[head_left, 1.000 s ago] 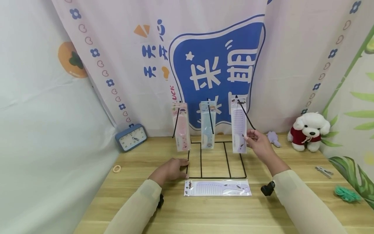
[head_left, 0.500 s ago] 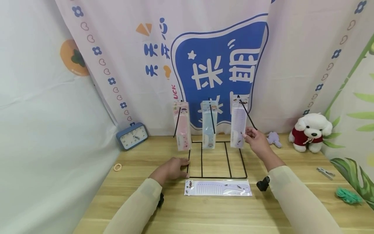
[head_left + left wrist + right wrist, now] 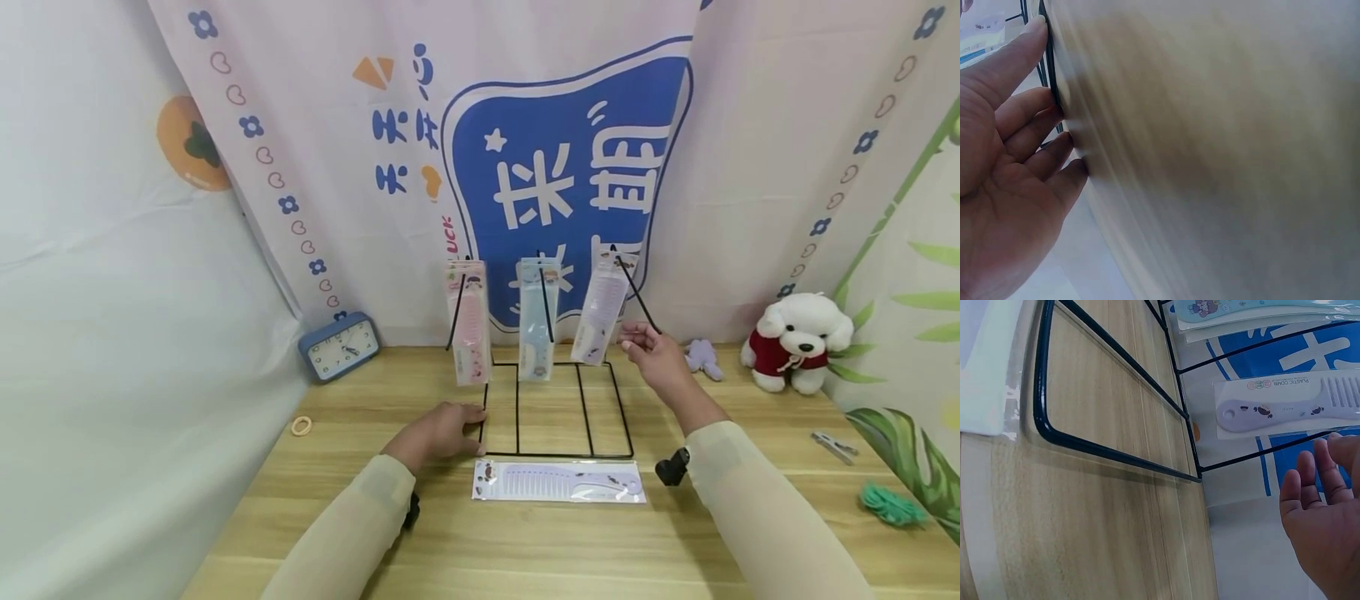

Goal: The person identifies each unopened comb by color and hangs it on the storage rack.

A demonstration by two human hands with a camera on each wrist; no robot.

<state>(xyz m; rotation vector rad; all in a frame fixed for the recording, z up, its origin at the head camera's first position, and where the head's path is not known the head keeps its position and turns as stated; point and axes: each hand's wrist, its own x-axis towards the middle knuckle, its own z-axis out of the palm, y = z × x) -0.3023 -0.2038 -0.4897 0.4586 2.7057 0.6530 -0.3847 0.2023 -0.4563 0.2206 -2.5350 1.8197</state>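
A black wire display rack [image 3: 555,455] stands on the table, with packaged plastic combs on its hooks. Pink combs [image 3: 471,321] hang at left, blue ones [image 3: 537,317] in the middle. On the right hook a purple comb [image 3: 602,312] hangs tilted, its lower end swung left. Beside it my right hand [image 3: 654,358] has its fingers loosely bent; in the right wrist view a gap shows between this hand [image 3: 1325,500] and the comb [image 3: 1272,411]. My left hand [image 3: 442,432] touches the rack base's left side, thumb near the front corner. Another packaged purple comb [image 3: 558,482] lies in front.
A blue clock [image 3: 339,346] and a wooden ring [image 3: 301,426] are on the left. To the right are a white plush dog [image 3: 798,342], a small purple toy [image 3: 703,358], a grey clip [image 3: 834,447] and a green bundle [image 3: 892,505]. A printed curtain [image 3: 300,125] hangs behind.
My right hand has let go of the hanging purple comb and moved slightly left. The comb's lower end has swung left, from upright to tilted. My left hand stays on the rack.
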